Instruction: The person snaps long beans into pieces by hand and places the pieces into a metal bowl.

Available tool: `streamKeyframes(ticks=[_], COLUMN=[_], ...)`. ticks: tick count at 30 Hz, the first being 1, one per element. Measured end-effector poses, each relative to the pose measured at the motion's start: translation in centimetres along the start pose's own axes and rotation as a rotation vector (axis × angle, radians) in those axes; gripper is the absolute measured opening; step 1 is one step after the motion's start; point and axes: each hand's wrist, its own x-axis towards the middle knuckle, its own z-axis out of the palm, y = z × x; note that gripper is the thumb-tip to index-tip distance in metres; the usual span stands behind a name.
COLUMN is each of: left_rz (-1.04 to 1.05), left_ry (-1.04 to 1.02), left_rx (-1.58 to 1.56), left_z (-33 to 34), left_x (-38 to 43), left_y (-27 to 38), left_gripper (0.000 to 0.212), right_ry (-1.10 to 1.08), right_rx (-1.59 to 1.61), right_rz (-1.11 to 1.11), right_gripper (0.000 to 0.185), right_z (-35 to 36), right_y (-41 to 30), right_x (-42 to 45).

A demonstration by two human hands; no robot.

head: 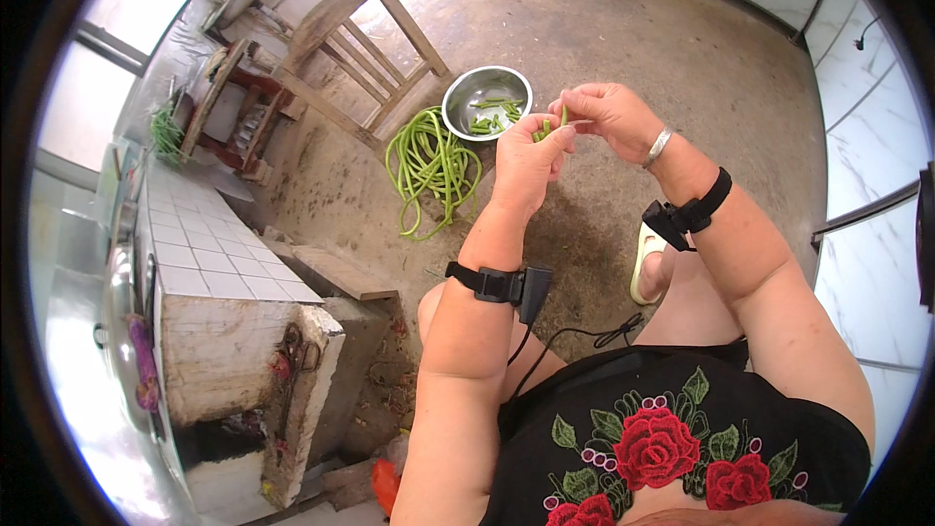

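My left hand (532,153) is closed around several short green bean pieces (541,135). Close against it, my right hand (600,115) pinches a slim piece of green bean (564,115) between thumb and fingers. Just left of both hands, a round stainless steel bowl (451,101) sits at the chair's side with cut bean pieces (488,124) in its bottom. A tangled heap of long green beans (432,168) lies in front of the chair, left of my left forearm.
A wooden chair (350,51) stands beyond the beans. To the left are a white-tiled counter (212,256), a purple eggplant (143,365) and a wooden shelf (212,98) near green stalks (168,135). A black cable (570,332) crosses near my legs on the concrete floor (701,36).
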Motion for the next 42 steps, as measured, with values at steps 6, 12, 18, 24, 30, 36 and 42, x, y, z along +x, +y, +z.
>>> streamKeyframes(ticks=[6,12,18,24,30,36,42], left_rz=[0.044,0.137,0.324,0.253,0.139,0.097,0.006], left_ry=[0.116,0.136,0.135,0.034,0.102,0.185,0.194], left_rx=[0.198,0.495,0.572,0.393,0.035,-0.009,-0.304], left_z=[0.0,-0.5,-1.5,-1.0,-0.7,-0.6,0.4], left_x=[0.1,0.6,0.8,0.4,0.8,1.6,2.7], left_y=[-0.3,-0.7,-1.3,-0.6,-1.2,-2.3,-3.5], left_gripper=[0.012,0.011,0.011,0.009,0.011,0.01,0.011], right_ry=[0.091,0.033,-0.015,-0.117,0.036,0.111,0.173], right_rx=[-0.31,-0.596,-0.529,0.004,0.056,-0.015,0.077], right_rz=[-0.193,-0.263,-0.166,0.034,0.104,0.105,0.155], right_gripper=[0.025,0.024,0.024,0.027,0.028,0.028,0.03], right_z=[-0.1,-0.1,0.7,0.6,1.4,1.4,1.3], right_y=[-0.7,-0.5,-0.9,0.3,1.5,2.5,3.2], right_x=[-0.2,-0.4,-0.7,-0.4,0.1,0.6,0.9])
